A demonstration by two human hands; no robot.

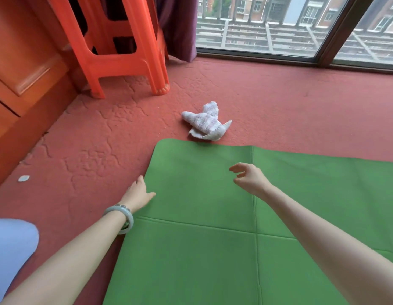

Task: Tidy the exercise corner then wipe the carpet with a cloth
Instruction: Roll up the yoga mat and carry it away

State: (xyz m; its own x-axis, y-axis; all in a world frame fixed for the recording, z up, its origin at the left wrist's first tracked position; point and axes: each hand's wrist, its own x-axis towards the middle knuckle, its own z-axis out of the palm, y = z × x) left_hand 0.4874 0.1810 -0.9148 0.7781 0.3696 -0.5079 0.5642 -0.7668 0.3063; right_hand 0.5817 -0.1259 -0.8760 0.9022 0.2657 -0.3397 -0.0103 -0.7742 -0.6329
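cloth (206,122) on carpet (279,106) just beyond mat (202,249), stools (125,47) farther left

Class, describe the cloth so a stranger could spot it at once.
Start at the big window, then come down the red carpet toward the green mat. Just beyond the mat's far edge lies the cloth: crumpled, white, the only pale fabric heap there.

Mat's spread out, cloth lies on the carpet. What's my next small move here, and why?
Probably lift the green mat by its left edge with the left hand and start folding along its creases. The mat lies flat on the carpet, the left hand rests at that edge, the right hand hovers open above, and the cloth lies beyond the far edge, so wiping likely waits.
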